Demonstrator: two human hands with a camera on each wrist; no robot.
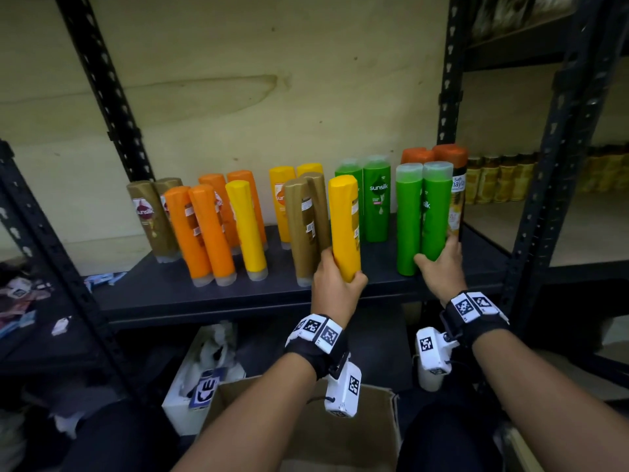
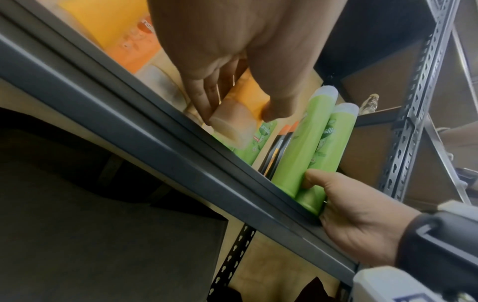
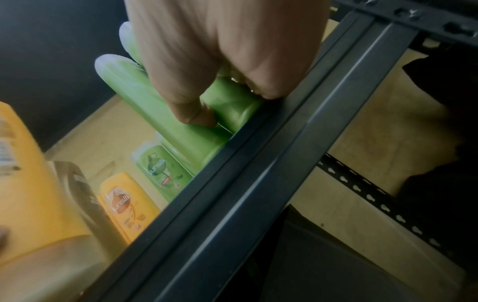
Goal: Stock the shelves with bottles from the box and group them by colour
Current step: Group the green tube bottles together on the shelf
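My left hand (image 1: 335,279) grips the lower end of a yellow bottle (image 1: 345,226), held cap down above the front of the black shelf (image 1: 204,294); the left wrist view shows my fingers around its pale cap (image 2: 232,126). My right hand (image 1: 439,267) holds a pair of green bottles (image 1: 422,216) standing at the shelf's front right, thumb between them, also seen as green bottles (image 3: 181,114) in the right wrist view. Behind stand two more green bottles (image 1: 366,199), orange-capped bottles (image 1: 449,155), yellow bottles (image 1: 282,195), gold bottles (image 1: 306,226) and orange bottles (image 1: 200,233).
An open cardboard box (image 1: 306,430) sits below between my arms. A white box (image 1: 194,379) stands on the floor under the shelf. Black slotted uprights (image 1: 449,80) frame the bay. Amber jars (image 1: 493,178) fill the neighbouring shelf on the right.
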